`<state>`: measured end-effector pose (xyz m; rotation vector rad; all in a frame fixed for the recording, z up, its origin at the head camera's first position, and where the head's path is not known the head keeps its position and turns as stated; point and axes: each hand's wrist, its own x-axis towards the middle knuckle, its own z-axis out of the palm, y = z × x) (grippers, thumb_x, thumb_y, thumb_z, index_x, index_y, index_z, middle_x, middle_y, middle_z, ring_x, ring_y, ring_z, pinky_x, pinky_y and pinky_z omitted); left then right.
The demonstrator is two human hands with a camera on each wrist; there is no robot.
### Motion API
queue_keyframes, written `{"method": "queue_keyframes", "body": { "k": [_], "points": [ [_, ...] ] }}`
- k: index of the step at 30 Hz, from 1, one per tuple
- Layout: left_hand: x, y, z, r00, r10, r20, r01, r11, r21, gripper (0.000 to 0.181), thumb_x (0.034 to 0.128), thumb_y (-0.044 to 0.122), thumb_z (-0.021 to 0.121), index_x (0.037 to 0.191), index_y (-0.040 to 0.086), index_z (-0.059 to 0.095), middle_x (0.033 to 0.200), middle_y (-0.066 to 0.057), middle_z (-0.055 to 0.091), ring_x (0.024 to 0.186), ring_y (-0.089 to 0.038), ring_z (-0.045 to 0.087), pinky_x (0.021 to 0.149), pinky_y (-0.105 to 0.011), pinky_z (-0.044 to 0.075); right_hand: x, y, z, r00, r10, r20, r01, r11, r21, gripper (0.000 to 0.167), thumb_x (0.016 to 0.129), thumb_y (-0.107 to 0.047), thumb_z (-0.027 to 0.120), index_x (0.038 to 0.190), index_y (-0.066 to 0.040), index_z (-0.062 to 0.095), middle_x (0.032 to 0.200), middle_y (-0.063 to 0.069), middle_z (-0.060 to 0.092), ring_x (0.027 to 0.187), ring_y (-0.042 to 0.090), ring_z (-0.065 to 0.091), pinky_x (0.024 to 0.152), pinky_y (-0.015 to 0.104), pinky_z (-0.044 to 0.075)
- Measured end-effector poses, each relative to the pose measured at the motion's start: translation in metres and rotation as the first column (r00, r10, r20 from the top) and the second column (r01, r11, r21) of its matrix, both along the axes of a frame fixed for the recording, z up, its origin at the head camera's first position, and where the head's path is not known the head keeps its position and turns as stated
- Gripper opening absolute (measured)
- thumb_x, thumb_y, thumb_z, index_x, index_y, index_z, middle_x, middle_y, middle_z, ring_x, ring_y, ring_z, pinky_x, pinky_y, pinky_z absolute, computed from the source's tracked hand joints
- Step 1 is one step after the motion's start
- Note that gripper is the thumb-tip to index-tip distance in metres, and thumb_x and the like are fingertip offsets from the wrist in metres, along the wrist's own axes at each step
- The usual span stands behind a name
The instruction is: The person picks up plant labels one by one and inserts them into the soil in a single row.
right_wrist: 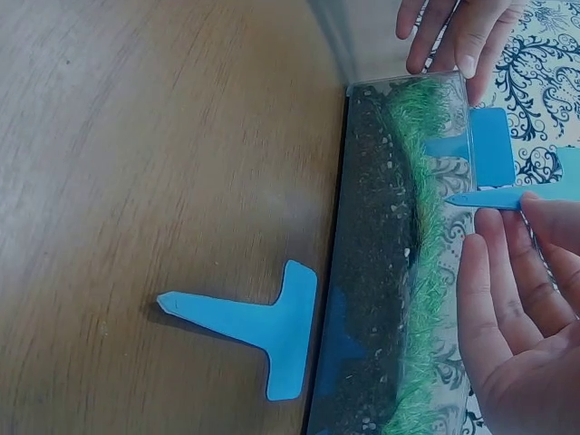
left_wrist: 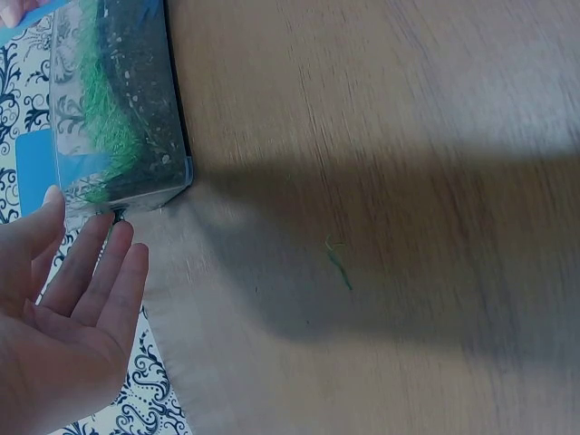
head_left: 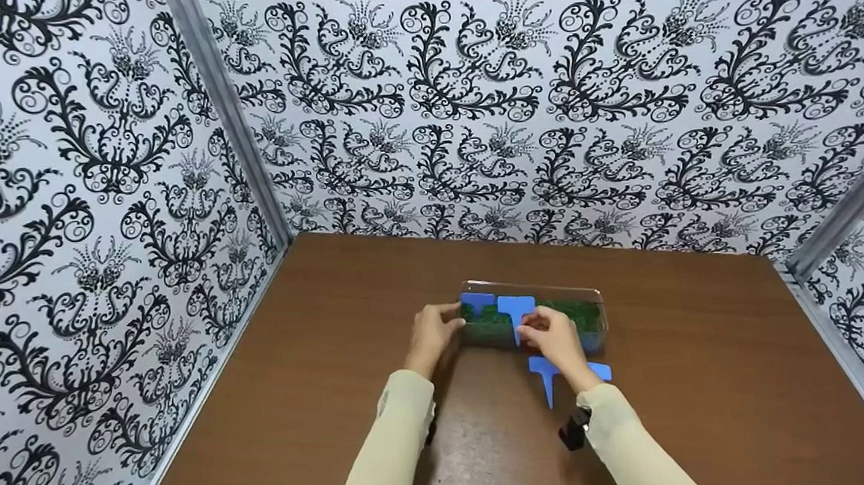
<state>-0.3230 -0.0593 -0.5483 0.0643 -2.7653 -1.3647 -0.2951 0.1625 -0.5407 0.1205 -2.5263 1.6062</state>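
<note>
Pinching a blue tag at its ten o'clock, the right hand, the nearer one, points it toward six at the box's near side, while the left hand, fingers loosely extended, gripping nothing, flanks the nine-o'clock end.

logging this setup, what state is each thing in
Container: open-topped, holding soil and grass
Planted marker: standing in grass
Held marker: pinched, tip down, out of soil
Left loose marker: lying flat
Right loose marker: partly hidden, apparently flat
Left hand: relaxed, at container's end
Right hand: pinching held marker
</note>
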Motion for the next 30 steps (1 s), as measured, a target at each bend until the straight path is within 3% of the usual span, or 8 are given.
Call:
{"method": "queue_keyframes", "body": {
  "k": [7,15,30],
  "points": [
    [0.0,-0.001,0.0,1.0,0.001,-0.009,-0.001,1.0,-0.003,0.033,0.0888,0.016,0.075,0.122,0.018,0.074,0.128,-0.009,0.069,0.123,-0.031,0.063,0.1,-0.047,0.052,-0.007,0.0,-0.002,0.998,0.005,-0.063,-0.008,0.999,-0.049,0.006,0.087,-0.002,0.074,0.092,0.0,0.07,0.088,0.017,0.074,0.069,0.007,0.068,0.063,0.022,0.058],
    [0.002,-0.001,0.0,1.0,-0.014,-0.016,0.014,1.0,0.005,0.034,0.0899,0.015,0.074,0.124,0.016,0.072,0.127,-0.009,0.07,0.123,-0.032,0.062,0.101,-0.046,0.052,-0.015,-0.002,0.003,0.995,-0.003,-0.103,-0.001,0.999,-0.04,0.009,0.086,-0.002,0.074,0.091,0.004,0.069,0.092,0.02,0.074,0.074,0.003,0.066,0.063,0.013,0.052],
    [0.002,0.001,0.001,1.0,-0.011,-0.005,0.011,1.0,0.029,0.033,0.0904,0.014,0.073,0.123,0.014,0.073,0.127,-0.011,0.07,0.123,-0.032,0.062,0.101,-0.047,0.051,-0.021,-0.001,0.006,0.994,-0.005,-0.107,0.004,1.0,-0.014,0.008,0.088,-0.003,0.073,0.091,0.004,0.069,0.091,0.021,0.074,0.076,0.02,0.071,0.062,0.015,0.051]
  ]
}}
